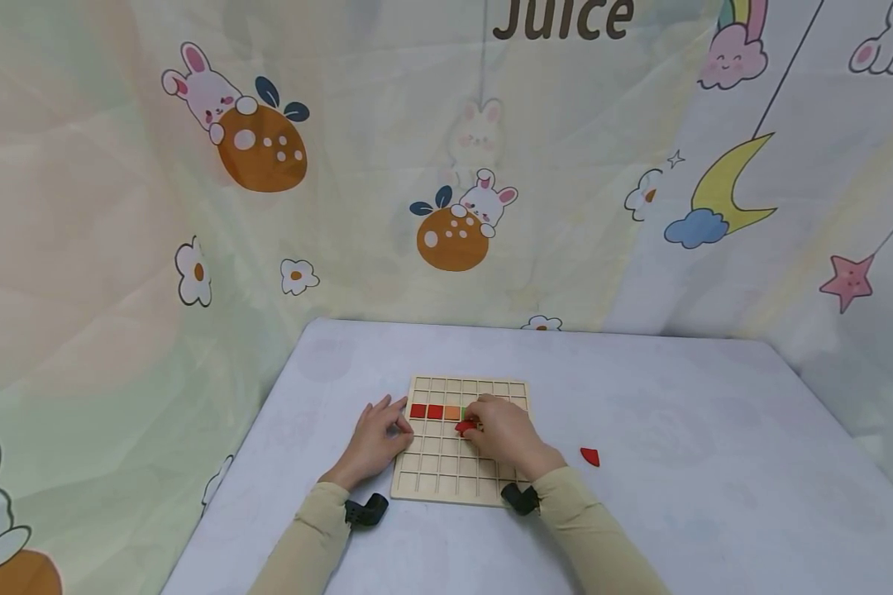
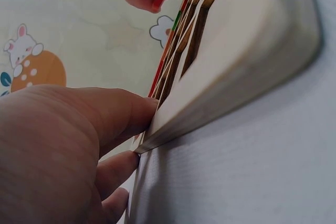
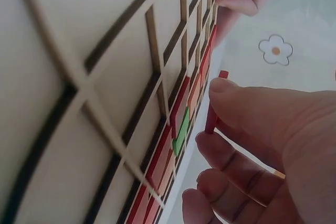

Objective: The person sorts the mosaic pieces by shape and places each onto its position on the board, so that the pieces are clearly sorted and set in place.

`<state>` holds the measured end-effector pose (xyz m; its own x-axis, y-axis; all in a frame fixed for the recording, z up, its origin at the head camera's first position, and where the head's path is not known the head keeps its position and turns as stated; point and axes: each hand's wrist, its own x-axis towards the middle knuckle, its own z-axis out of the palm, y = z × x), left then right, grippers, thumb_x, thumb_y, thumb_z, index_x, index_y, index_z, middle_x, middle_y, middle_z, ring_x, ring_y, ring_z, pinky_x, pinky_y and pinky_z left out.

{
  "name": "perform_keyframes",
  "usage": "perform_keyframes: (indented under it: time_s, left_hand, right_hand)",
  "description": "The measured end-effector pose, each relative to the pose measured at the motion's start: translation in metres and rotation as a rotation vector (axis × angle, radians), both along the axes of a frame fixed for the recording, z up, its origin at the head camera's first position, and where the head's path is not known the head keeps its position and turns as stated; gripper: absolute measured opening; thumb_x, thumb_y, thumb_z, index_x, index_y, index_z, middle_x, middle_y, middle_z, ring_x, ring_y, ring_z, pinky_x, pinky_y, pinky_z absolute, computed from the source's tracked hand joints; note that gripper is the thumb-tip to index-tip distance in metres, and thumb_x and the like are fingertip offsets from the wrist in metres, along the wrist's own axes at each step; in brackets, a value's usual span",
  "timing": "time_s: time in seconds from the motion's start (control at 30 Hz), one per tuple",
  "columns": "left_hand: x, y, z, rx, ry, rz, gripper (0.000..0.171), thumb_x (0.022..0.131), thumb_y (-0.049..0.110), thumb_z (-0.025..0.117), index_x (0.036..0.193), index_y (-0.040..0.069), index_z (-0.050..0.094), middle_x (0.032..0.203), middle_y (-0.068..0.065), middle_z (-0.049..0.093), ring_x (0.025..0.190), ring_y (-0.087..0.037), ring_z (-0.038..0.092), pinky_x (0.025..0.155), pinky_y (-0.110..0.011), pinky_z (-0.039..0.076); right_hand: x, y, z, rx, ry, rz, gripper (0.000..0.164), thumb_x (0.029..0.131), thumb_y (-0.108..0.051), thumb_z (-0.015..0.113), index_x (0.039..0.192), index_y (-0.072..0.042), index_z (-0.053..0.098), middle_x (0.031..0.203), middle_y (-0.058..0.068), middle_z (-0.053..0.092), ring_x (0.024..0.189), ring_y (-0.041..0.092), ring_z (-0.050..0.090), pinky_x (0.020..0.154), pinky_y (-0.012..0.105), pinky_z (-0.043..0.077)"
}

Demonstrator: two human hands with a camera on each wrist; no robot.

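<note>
A wooden grid board lies on the table. Along one row sit red square tiles, an orange tile and a green piece; the right wrist view shows more red pieces beside the green one. At the board's left edge, my left hand pinches the rim, thumb on top and a finger against the side. My right hand is over the board, a flat red piece gripped between thumb and index finger, apart from the grid. Fingers partly hide that row in the head view.
A loose red piece with one curved side lies on the table, right of the board. Behind the table hangs a cloth backdrop printed with rabbits and flowers. Black wrist cameras sit on both wrists, near the board's front edge.
</note>
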<state>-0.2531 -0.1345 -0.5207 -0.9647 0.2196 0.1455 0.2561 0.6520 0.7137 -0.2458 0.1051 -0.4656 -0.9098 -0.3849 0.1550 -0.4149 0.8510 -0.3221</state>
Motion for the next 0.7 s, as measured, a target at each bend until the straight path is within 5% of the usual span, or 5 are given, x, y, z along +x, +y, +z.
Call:
perform_keyframes:
  time_s: [0.7]
  left_hand:
    - [0.0, -0.001, 0.0, -0.016, -0.005, -0.001, 0.016, 0.086, 0.016, 0.072, 0.079, 0.025, 0.061, 0.149, -0.01, 0.045, 0.146, -0.034, 0.024, 0.12, -0.052, 0.004]
  right_hand:
    - [-0.007, -0.017, -0.007, 0.032, -0.016, 0.056, 0.019, 0.085, -0.022, 0.077, 0.101, -0.013, 0.074, 0.09, -0.004, 0.065, 0.078, 0.011, 0.057, 0.07, 0.026, 0.052]
